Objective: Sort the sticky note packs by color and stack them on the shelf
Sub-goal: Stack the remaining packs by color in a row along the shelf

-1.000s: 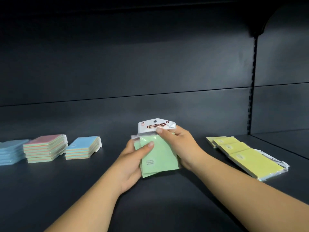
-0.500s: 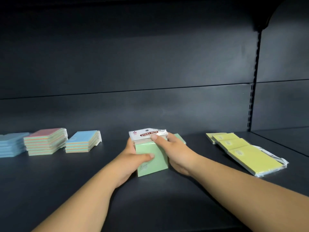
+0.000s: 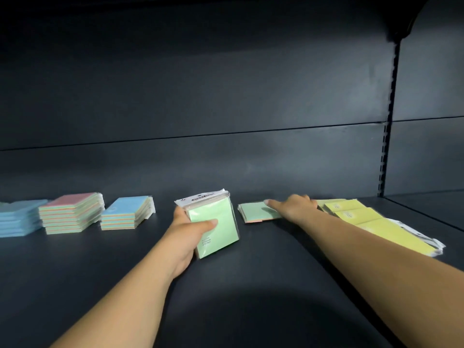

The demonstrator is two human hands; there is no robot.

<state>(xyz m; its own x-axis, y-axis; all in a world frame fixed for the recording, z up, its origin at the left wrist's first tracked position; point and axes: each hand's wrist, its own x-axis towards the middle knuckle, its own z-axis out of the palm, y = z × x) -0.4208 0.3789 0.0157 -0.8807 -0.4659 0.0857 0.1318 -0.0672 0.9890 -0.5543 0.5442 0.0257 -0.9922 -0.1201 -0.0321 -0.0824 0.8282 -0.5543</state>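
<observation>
hands point(image 3: 190, 229) 2 | pack stacks point(image 3: 128, 217) 3 (left side) | shelf point(image 3: 226, 285) 1

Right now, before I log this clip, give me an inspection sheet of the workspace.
Surface: dark shelf, matte.
Job's things: green packs held upright on the shelf; a flat green pack beside them; yellow packs fanned out at right; two blue-topped piles and a pink-topped pile at left.
Clutter: nothing seen.
Grippers: left hand grips the green packs; right hand rests flat-fingered on the flat green pack, blurred.
Cables: nothing seen.
Surroundings: dark back panel, slotted upright.
</observation>
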